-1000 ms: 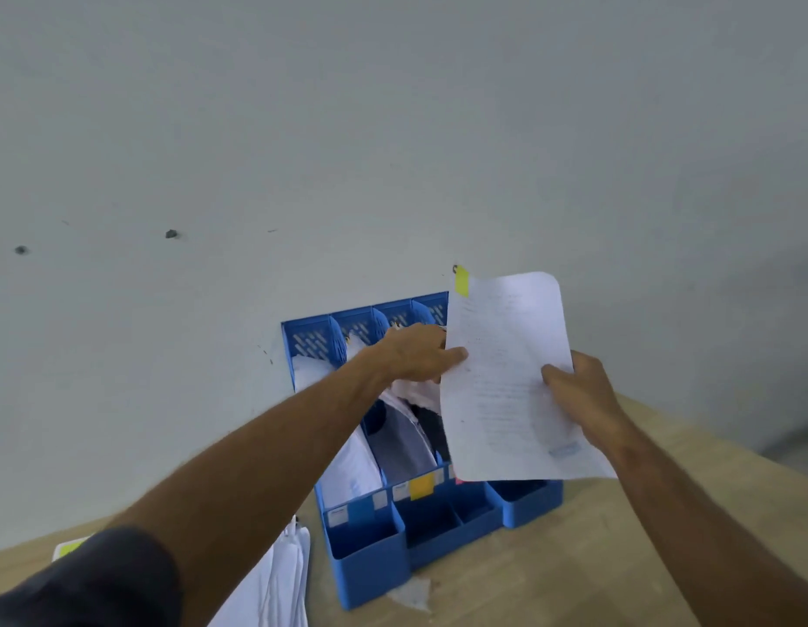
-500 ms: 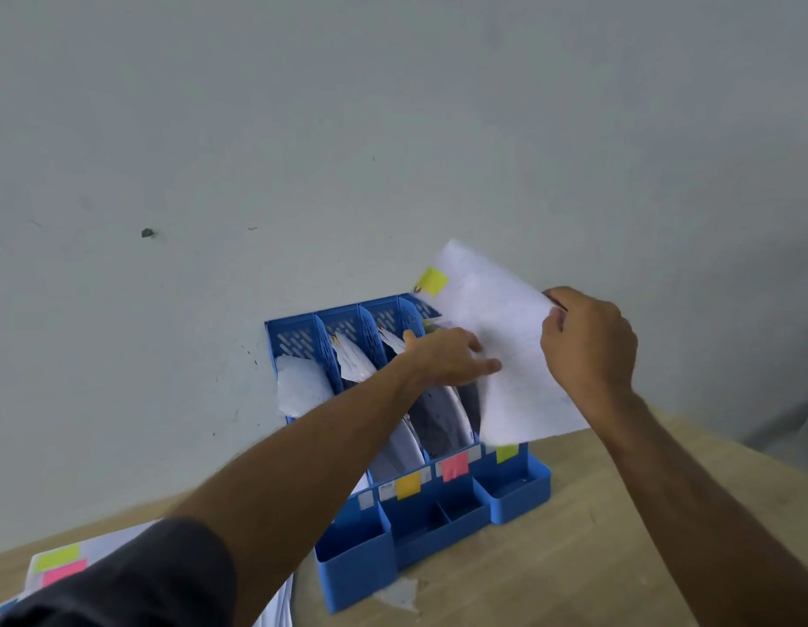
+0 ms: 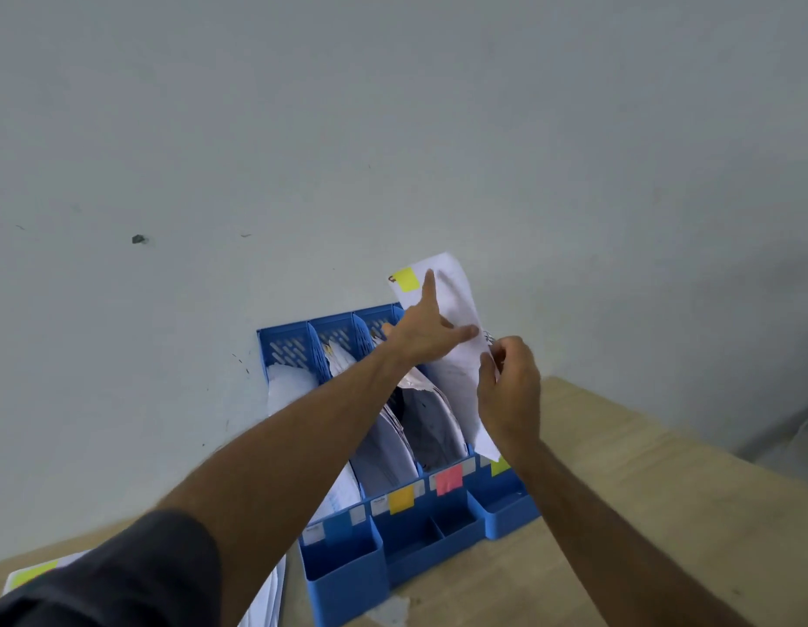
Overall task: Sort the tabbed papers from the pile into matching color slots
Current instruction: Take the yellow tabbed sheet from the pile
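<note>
Above the rightmost slot [image 3: 497,468] (yellow-green label), right hand [image 3: 510,391] pinches the yellow-tabbed paper [image 3: 456,346]; left hand [image 3: 427,330] flat.

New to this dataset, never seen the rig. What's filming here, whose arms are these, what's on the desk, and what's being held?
There is no robot. One wide-angle camera sits on a person's head, looking forward and down, so the arms are the wearer's own.

A blue file organizer stands on a wooden table against a pale wall. Its slots hold papers, and its front carries an orange label, a pink label and a yellow-green label.

The right hand pinches a white sheet with a yellow-green tab, standing over the rightmost slot. The left hand lies against it with straight fingers.

The paper pile shows at the lower left, mostly hidden.
</note>
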A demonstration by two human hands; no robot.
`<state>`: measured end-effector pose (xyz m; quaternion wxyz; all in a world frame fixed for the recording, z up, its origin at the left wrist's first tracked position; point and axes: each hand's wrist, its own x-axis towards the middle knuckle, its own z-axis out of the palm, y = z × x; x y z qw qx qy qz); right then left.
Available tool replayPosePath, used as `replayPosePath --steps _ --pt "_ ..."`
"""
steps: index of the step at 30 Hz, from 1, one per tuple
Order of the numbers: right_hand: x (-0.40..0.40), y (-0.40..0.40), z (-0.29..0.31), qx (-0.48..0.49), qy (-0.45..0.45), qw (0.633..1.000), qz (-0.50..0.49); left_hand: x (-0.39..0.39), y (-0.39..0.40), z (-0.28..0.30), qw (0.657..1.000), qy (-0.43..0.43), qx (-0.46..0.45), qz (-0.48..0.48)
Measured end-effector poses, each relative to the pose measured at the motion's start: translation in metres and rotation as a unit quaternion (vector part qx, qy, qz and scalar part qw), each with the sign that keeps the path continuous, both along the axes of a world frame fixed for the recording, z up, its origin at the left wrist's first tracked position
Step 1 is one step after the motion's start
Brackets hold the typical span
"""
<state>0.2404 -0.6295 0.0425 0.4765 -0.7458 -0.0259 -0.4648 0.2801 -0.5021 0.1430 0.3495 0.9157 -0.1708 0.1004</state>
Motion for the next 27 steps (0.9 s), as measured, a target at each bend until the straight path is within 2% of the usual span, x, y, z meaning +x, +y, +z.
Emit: replayPosePath --steps 3,6,9,11,12,16,19,22,27 --pt "0.004 0.005 -0.007 0.007 0.037 0.999 0.016 0.002 0.004 0.014 0.997 -0.068 -0.024 -0.016" --pt "0.000 0.000 -0.014 -0.087 0.144 0.986 0.017 0.003 0.009 0.023 0.992 -0.121 0.027 0.006" --pt "-0.008 -0.011 -0.021 -0.214 0.288 0.933 -0.012 0.002 0.010 0.028 0.988 -0.126 0.090 0.014" --pt "-0.008 -0.018 -0.022 -0.278 0.331 0.901 -0.028 0.002 0.009 0.026 0.983 -0.146 0.103 0.029" --pt "-0.008 -0.020 -0.021 -0.287 0.327 0.900 -0.035 0.002 0.008 0.025 0.981 -0.160 0.099 0.034" --pt "0.001 -0.019 -0.023 -0.222 0.279 0.934 -0.024 -0.001 0.003 0.023 0.973 -0.215 0.074 0.027" --pt "0.003 -0.018 -0.036 -0.230 0.285 0.930 -0.021 0.000 0.004 0.018 0.975 -0.156 0.155 0.016" --pt "0.001 -0.016 -0.032 -0.188 0.250 0.949 -0.031 0.002 0.010 0.011 0.974 -0.090 0.207 -0.020" --pt "0.008 -0.021 -0.028 -0.197 0.253 0.944 -0.073 0.001 0.013 0.001 0.975 -0.066 0.207 -0.035"
